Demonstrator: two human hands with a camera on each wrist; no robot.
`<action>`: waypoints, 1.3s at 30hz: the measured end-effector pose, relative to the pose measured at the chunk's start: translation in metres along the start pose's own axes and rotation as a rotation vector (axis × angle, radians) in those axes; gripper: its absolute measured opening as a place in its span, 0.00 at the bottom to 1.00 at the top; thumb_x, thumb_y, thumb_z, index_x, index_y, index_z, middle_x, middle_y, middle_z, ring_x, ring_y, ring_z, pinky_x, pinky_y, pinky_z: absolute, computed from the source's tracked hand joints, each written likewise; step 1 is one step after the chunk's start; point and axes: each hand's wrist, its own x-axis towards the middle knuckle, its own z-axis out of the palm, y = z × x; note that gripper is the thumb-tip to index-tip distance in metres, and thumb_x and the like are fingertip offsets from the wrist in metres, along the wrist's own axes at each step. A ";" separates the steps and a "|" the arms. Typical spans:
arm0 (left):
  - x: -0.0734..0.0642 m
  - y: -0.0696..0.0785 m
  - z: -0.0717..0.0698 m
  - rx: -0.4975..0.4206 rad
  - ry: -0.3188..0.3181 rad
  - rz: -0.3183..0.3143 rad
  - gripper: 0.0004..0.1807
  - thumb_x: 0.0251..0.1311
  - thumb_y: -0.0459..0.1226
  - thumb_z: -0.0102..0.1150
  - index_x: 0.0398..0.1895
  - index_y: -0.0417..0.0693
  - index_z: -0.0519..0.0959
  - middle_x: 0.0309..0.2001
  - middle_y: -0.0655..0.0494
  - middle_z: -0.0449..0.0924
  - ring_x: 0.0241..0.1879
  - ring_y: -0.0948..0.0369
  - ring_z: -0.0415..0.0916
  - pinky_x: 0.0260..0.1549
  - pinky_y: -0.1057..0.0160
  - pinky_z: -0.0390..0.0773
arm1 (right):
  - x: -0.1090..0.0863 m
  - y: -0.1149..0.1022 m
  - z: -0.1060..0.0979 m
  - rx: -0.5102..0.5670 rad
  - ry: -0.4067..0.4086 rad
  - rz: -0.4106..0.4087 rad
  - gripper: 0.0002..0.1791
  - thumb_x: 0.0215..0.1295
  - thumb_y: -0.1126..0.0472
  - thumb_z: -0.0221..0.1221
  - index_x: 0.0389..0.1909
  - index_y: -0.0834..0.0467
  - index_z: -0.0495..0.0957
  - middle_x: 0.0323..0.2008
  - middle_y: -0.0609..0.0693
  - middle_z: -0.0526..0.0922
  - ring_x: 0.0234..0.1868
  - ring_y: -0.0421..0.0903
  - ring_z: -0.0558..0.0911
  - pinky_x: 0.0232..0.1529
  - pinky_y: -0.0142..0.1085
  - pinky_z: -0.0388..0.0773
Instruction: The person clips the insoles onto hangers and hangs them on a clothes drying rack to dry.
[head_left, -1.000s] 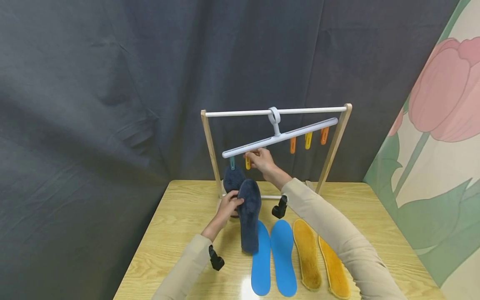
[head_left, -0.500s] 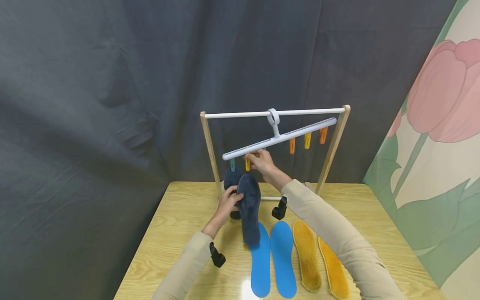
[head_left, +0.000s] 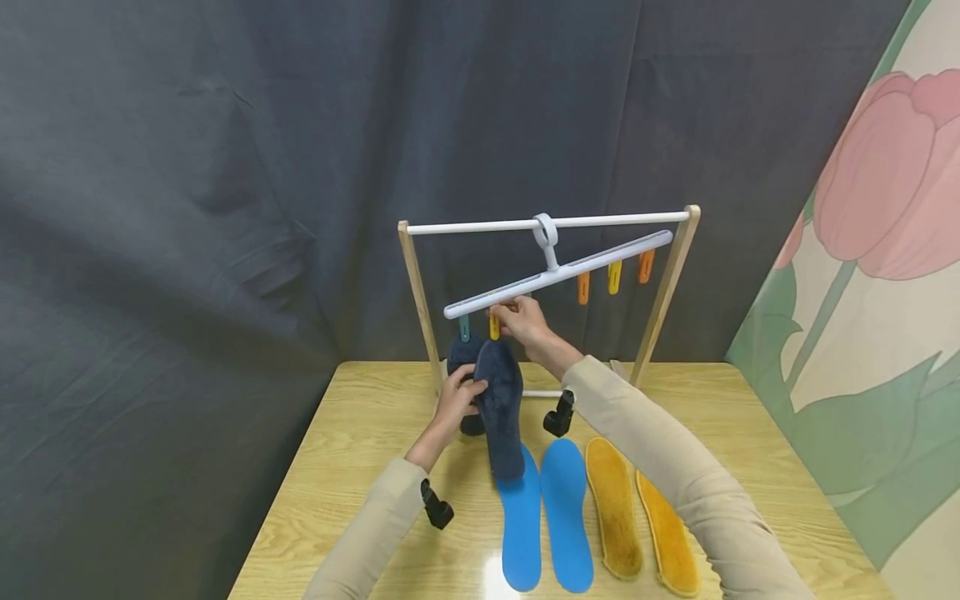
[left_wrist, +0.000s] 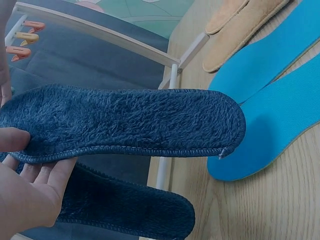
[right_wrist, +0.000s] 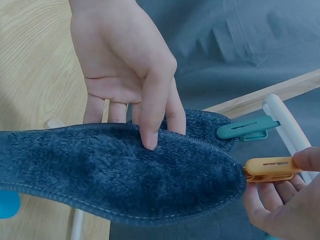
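Note:
My left hand (head_left: 454,402) pinches a dark blue fleecy insole (head_left: 501,408) along its edge, thumb on the pile and fingers behind. The insole's upper end meets the mouth of a yellow clip (right_wrist: 272,167); whether it lies inside the clip, I cannot tell. My right hand (head_left: 525,323) pinches that clip between thumb and fingers, under the low end of a tilted pale hanger (head_left: 502,295). Beside it, a teal clip (right_wrist: 245,129) holds a second dark blue insole (left_wrist: 130,207), which hangs behind the first and is partly covered by it.
The hanger hooks over the white bar of a wooden-sided rack (head_left: 480,227). Two orange clips and a yellow clip (head_left: 615,277) hang at its high end. On the wooden table (head_left: 360,467) lie two blue insoles (head_left: 567,517) and two yellow-brown fleecy insoles (head_left: 615,508).
My left hand has lifted the dark blue insole, bringing its upper end up to the yellow clip. The right hand has stayed on the clip.

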 end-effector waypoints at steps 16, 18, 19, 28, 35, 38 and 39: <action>0.005 0.009 0.005 -0.004 0.043 0.008 0.20 0.68 0.37 0.56 0.62 0.45 0.74 0.49 0.47 0.83 0.37 0.59 0.82 0.38 0.56 0.83 | -0.001 0.000 0.000 0.026 -0.005 0.023 0.18 0.76 0.62 0.52 0.55 0.72 0.75 0.55 0.67 0.77 0.56 0.55 0.78 0.60 0.46 0.74; 0.006 0.011 0.005 -0.004 0.038 0.012 0.21 0.69 0.38 0.56 0.64 0.44 0.73 0.49 0.47 0.83 0.37 0.59 0.82 0.39 0.55 0.83 | -0.001 0.000 0.000 0.029 0.001 0.024 0.17 0.76 0.62 0.52 0.54 0.71 0.76 0.55 0.67 0.77 0.56 0.55 0.78 0.60 0.46 0.73; 0.006 0.011 0.005 -0.007 0.035 0.011 0.22 0.69 0.38 0.56 0.64 0.44 0.72 0.49 0.46 0.83 0.37 0.59 0.82 0.39 0.55 0.83 | -0.001 0.000 0.000 0.028 0.003 0.022 0.16 0.76 0.62 0.52 0.53 0.71 0.77 0.54 0.66 0.78 0.55 0.55 0.78 0.60 0.46 0.73; 0.008 0.018 0.002 -0.033 0.008 -0.029 0.24 0.70 0.36 0.56 0.67 0.42 0.70 0.54 0.44 0.81 0.43 0.54 0.82 0.44 0.50 0.82 | -0.003 -0.002 0.000 0.018 0.003 0.026 0.16 0.76 0.62 0.52 0.53 0.71 0.77 0.54 0.66 0.78 0.56 0.55 0.77 0.61 0.45 0.72; -0.011 0.042 0.005 -0.015 -0.014 -0.002 0.22 0.70 0.33 0.53 0.66 0.37 0.70 0.52 0.41 0.81 0.44 0.48 0.82 0.47 0.46 0.80 | -0.004 -0.003 -0.001 0.005 0.001 0.022 0.16 0.75 0.61 0.53 0.52 0.70 0.77 0.54 0.65 0.78 0.57 0.55 0.77 0.61 0.45 0.72; -0.015 0.046 0.005 -0.018 -0.012 0.009 0.22 0.70 0.32 0.53 0.65 0.37 0.70 0.51 0.41 0.81 0.44 0.48 0.83 0.46 0.47 0.81 | -0.004 -0.002 -0.001 0.004 0.003 0.018 0.15 0.75 0.61 0.53 0.52 0.69 0.77 0.53 0.63 0.78 0.57 0.55 0.77 0.61 0.45 0.72; -0.016 0.047 0.005 -0.020 -0.012 0.010 0.22 0.70 0.32 0.54 0.65 0.36 0.70 0.51 0.41 0.81 0.44 0.49 0.83 0.46 0.47 0.81 | -0.004 -0.002 -0.001 0.002 0.003 0.018 0.15 0.75 0.61 0.53 0.52 0.68 0.77 0.52 0.63 0.79 0.57 0.55 0.77 0.61 0.45 0.72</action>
